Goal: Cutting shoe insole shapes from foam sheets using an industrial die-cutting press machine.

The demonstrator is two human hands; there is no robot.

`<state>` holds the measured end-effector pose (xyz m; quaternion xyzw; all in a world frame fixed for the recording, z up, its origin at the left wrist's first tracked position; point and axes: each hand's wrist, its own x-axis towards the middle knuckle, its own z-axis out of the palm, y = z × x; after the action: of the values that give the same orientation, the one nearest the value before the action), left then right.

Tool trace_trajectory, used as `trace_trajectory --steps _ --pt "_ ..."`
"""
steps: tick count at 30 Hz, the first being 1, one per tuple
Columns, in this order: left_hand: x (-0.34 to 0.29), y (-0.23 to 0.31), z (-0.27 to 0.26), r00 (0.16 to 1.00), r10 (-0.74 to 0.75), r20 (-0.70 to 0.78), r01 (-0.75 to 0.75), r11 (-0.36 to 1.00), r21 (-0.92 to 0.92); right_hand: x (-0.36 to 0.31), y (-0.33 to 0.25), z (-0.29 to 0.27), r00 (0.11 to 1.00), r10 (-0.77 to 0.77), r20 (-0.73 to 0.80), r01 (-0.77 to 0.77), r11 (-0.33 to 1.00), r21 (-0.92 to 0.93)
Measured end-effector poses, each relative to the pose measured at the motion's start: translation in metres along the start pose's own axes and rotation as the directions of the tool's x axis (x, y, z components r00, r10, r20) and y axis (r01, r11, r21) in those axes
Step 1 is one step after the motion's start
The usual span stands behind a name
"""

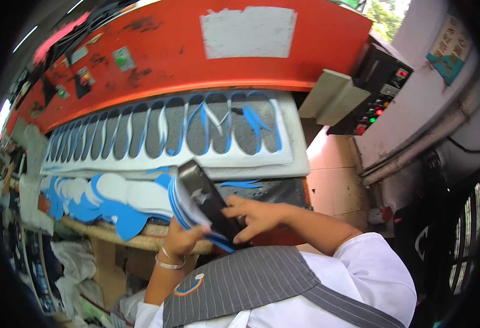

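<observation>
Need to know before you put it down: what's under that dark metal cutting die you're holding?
Under the dark cutting die sits a stack of blue-and-white sole cut-outs, gripped by the left hand; the right hand presses the die's end. How many layers cannot be seen.

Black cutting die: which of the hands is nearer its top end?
Right. The right hand lies across the black cutting die at mid-length; the left hand grips the sole stack beneath its lower end.
</observation>
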<state>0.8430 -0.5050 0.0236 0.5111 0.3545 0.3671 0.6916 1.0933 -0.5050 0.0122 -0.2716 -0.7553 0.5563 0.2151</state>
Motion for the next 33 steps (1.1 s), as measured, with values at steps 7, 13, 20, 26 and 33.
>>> trace_trajectory --steps 7,13,20,26,33 --pt "-0.025 -0.028 -0.050 0.760 0.110 -0.641 -0.487 0.749 -0.448 -0.025 -0.013 -0.043 0.954 0.274 -0.118 -0.197 0.876 0.441" --pt "-0.054 -0.021 -0.046 0.777 0.161 -0.609 -0.543 0.660 -0.518 -0.021 -0.016 -0.031 0.804 0.474 -0.359 -0.594 0.650 -0.474" --pt "-0.056 -0.014 -0.027 0.802 0.150 -0.578 -0.496 0.705 -0.506 -0.001 0.017 0.027 0.886 -0.257 -0.387 -0.137 0.651 -0.746" --pt "-0.050 -0.016 -0.039 0.849 0.262 -0.458 -0.527 0.481 -0.701 0.023 0.015 0.060 0.950 0.084 -0.301 -0.288 0.607 -0.741" --pt "-0.040 0.002 -0.054 0.894 0.375 -0.245 -0.380 0.348 -0.857 0.031 0.021 0.064 0.910 0.250 -0.331 -0.399 0.744 -0.536"
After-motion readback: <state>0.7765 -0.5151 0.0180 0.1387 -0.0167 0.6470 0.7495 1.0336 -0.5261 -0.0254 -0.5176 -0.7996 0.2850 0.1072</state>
